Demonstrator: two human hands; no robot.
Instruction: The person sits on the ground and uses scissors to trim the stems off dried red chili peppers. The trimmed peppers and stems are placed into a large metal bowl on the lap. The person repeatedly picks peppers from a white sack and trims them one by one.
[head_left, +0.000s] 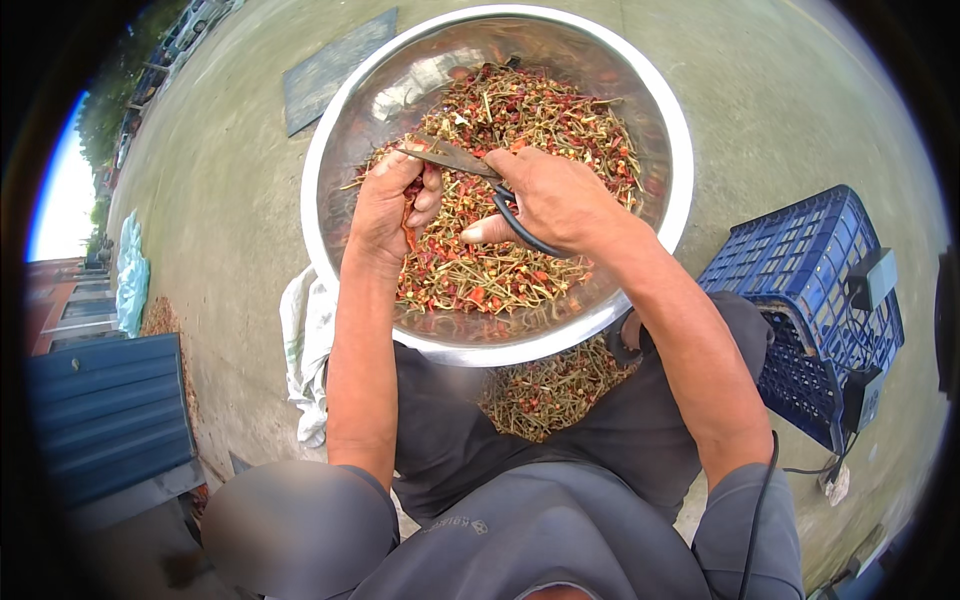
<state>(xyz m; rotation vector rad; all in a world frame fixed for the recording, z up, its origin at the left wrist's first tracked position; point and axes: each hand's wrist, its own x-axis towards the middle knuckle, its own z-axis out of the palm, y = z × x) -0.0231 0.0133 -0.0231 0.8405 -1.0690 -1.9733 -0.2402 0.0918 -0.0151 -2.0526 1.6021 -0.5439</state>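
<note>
A pair of scissors (463, 161) with black handles is in my right hand (559, 196), its slightly parted blades reaching over to my left fingertips. My left hand (391, 196) is closed around some red dried chilli peppers (412, 217); part of one hangs below the fingers. Both hands are above a wide stainless steel basin (352, 105). Inside it lies a heap of chilli stems and red pepper pieces (517, 105). The tips of the blades overlap the left thumb and fingers, so what lies between them is hard to make out.
Below the basin, between my legs, is another pile of stems (551, 390). A blue plastic crate (795, 247) with small devices and cables stands at right. A white woven sack (307, 345) lies at left. A flat grey sheet (337, 71) rests on the concrete ground beyond the basin.
</note>
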